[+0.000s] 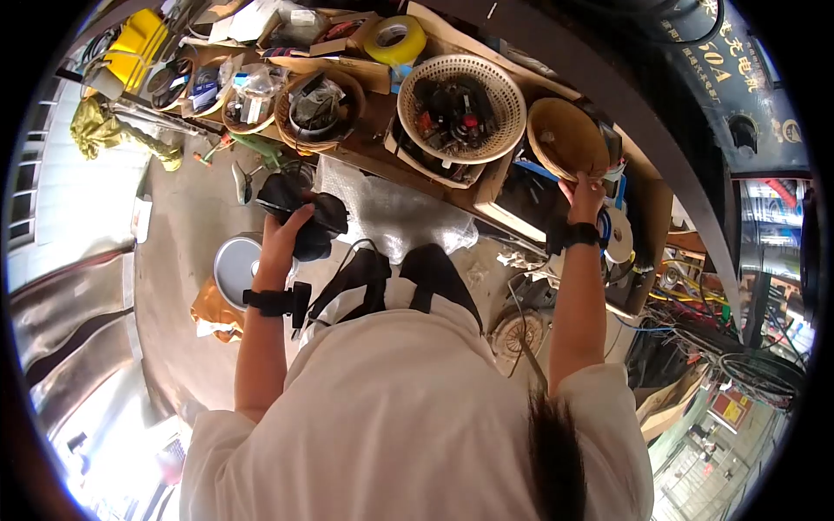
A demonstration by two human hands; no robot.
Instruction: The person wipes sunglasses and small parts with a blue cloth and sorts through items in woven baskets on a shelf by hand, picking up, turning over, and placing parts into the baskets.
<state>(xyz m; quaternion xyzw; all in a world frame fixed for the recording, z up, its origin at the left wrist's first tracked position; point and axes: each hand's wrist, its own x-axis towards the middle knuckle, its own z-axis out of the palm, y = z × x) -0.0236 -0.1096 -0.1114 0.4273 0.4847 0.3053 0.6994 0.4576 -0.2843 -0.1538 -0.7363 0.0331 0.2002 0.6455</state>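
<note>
My left hand [290,233] is closed around a dark black bundle [306,208], held out over the floor to the left. The exact kind of that bundle cannot be made out. On the right, my right hand [584,196] grips the near rim of a round brown basket [565,137], thumb and fingers pinching its edge. Only a small bit of something lies inside it. Beside it stands a cream plastic basket [512,130] filled with dark parts and a red piece. A strap sits on each of my wrists.
Other baskets [354,130] with bagged parts line the shelf, near a roll of yellow tape [395,41]. A grey bucket [236,271] stands on the floor at left. Bubble wrap [391,213] hangs below the shelf edge. Coiled cables [760,375] lie at right, under a dark machine [738,78].
</note>
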